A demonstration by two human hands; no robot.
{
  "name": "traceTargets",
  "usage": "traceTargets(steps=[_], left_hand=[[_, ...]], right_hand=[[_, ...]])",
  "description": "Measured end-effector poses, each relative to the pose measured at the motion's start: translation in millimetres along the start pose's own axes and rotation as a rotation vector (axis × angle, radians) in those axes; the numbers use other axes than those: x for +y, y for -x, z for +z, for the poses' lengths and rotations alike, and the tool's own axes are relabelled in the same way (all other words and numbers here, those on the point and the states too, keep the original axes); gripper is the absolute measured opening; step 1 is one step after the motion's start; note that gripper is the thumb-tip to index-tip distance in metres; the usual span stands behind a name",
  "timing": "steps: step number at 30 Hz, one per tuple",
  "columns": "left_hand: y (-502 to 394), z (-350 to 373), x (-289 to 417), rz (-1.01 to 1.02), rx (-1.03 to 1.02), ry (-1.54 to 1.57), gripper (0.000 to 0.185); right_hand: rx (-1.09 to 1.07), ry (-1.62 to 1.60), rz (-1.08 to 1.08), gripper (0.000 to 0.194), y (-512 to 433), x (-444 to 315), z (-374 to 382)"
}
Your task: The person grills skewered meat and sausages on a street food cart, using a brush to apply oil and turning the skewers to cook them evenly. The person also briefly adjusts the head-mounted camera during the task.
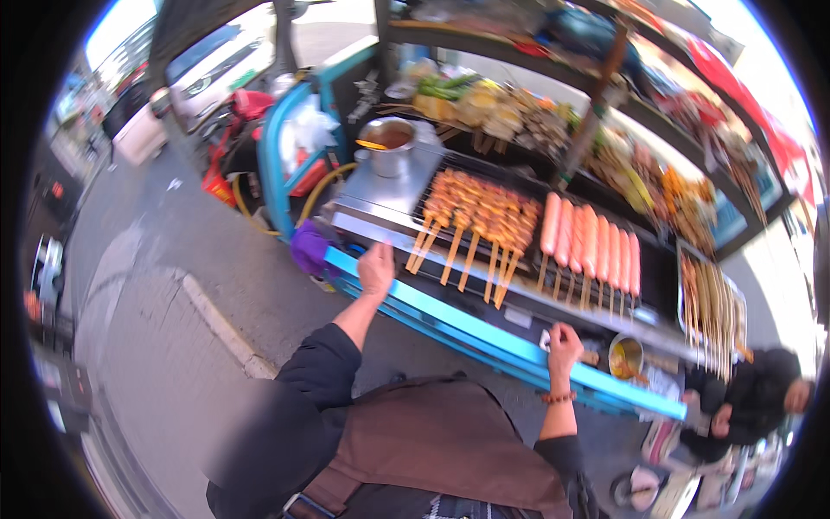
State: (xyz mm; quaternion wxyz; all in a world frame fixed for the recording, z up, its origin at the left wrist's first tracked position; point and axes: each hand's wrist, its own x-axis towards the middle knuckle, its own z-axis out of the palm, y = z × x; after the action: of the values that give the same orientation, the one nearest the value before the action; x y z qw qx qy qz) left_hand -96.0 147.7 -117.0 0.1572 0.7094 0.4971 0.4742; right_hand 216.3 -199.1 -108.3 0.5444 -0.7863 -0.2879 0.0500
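My left hand (376, 269) is over the blue rail (454, 306) along the cart's front, fingers drawn together and nothing visible in them. Farther right, my right hand (565, 347) hovers by the same rail with its fingers curled; I see no object in it. Beyond the hands, browned meat skewers (480, 207) lie side by side on the grill (528, 185), their flat wooden sticks pointing towards me. Several pink sausages on sticks (590, 240) line up to their right. A metal cup (626, 353) with yellow-orange contents stands right of my right hand.
A steel pot (388, 146) of reddish sauce stands on the metal counter (363, 198). Vegetable skewers (493, 110) fill the back shelf. More skewers lie in a tray (712, 292) at right. A post (593, 126) rises behind the grill. A person (755, 396) is at far right.
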Motion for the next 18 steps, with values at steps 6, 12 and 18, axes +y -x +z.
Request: traceTargets(steps=[6,12,18], left_hand=[[1.4,1.5,-0.7,-0.014,-0.012,-0.014,0.038],[0.1,-0.9,4.1,-0.052,-0.056,-0.035,0.04],[0.3,-2.0,6.4,-0.056,-0.056,-0.02,0.04]], right_hand=[[-0.003,-0.14,0.008,0.007,-0.9,8.5,-6.6],[-0.059,-0.261,0.094,0.005,-4.5,4.3,-10.6],[-0.022,-0.341,0.086,0.007,-2.2,7.4,-9.8]])
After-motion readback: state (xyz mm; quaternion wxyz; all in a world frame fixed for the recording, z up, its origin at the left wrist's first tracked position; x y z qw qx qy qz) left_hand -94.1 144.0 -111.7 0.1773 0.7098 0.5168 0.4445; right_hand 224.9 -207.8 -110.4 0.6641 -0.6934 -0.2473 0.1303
